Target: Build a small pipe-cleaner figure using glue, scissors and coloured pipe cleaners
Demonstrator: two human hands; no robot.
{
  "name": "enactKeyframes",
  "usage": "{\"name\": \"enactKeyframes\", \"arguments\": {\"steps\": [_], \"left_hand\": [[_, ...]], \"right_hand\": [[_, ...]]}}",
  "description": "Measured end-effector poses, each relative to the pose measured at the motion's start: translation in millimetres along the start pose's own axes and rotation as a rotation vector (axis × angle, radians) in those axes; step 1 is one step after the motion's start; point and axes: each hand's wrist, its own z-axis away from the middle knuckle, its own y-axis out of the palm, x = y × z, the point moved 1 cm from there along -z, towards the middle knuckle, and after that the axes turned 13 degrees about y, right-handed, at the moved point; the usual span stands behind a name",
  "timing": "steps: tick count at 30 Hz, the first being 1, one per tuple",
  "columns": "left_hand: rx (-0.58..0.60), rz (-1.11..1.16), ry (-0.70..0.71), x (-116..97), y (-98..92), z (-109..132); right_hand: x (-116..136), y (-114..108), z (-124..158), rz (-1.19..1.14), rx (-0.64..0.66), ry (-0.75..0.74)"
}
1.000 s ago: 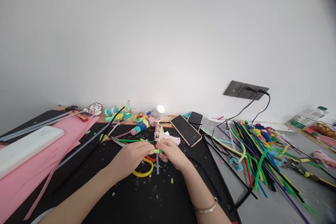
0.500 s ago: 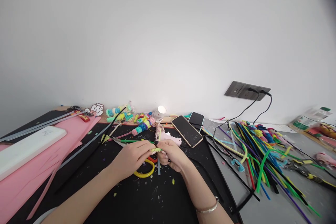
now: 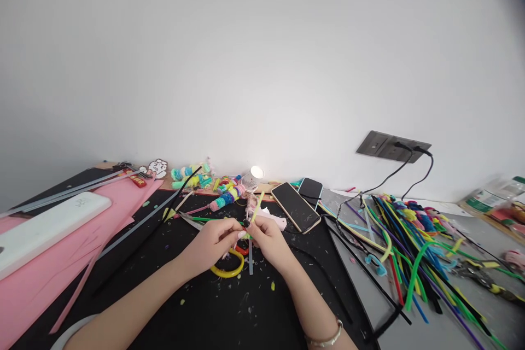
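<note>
Close together over the black mat (image 3: 197, 317), my left hand (image 3: 215, 243) and my right hand (image 3: 268, 243) are both pinched on a short yellow-green pipe cleaner (image 3: 257, 206). Its free end sticks up past my right thumb; a coiled part is mostly hidden between the fingertips. Just below my hands lie scissors with a yellow handle (image 3: 227, 273). Behind them is a pale pink glue gun (image 3: 276, 220), partly covered by my right hand, with a translucent glue stick (image 3: 251, 262) in front of it. A striped roll of wound pipe cleaners (image 3: 227, 198) rests beyond my left hand.
Two phones (image 3: 296, 206) lie at the back beside a small lit lamp (image 3: 253, 178). Many loose pipe cleaners (image 3: 418, 251) and pliers (image 3: 484, 279) spread over the grey right side. On the left are pink sheets (image 3: 36, 295) and a long white box (image 3: 53, 229). Cords hang from a wall socket (image 3: 391, 146).
My fingers have shifted their grip, and the pipe cleaner's free end now tilts up to the right. The left fingers have curled in more. The whole view has moved slightly.
</note>
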Motion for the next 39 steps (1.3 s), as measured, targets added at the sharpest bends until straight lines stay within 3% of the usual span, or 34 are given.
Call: {"name": "enactKeyframes", "arguments": {"steps": [7, 15, 22, 28, 33, 39], "left_hand": [[0.001, -0.100, 0.078, -10, -2.7, 0], [0.013, 0.101, -0.053, 5, -0.6, -3], [0.003, 0.107, -0.094, 2, -0.3, -4], [-0.031, -0.043, -0.068, 2, -0.4, -3], [-0.049, -0.280, 0.044, 1, -3.1, -3], [-0.085, -0.406, 0.113, 5, -3.1, -2]], "right_hand": [[0, -1, -1, -0.133, 0.073, 0.071], [-5, -2, -3, -0.120, 0.145, 0.043], [3, -3, 0, 0.064, 0.001, -0.040], [6, 0, 4, 0.298, -0.163, -0.162], [8, 4, 6, 0.411, -0.201, -0.249], [13, 5, 9, 0.487, -0.214, -0.333]]}}
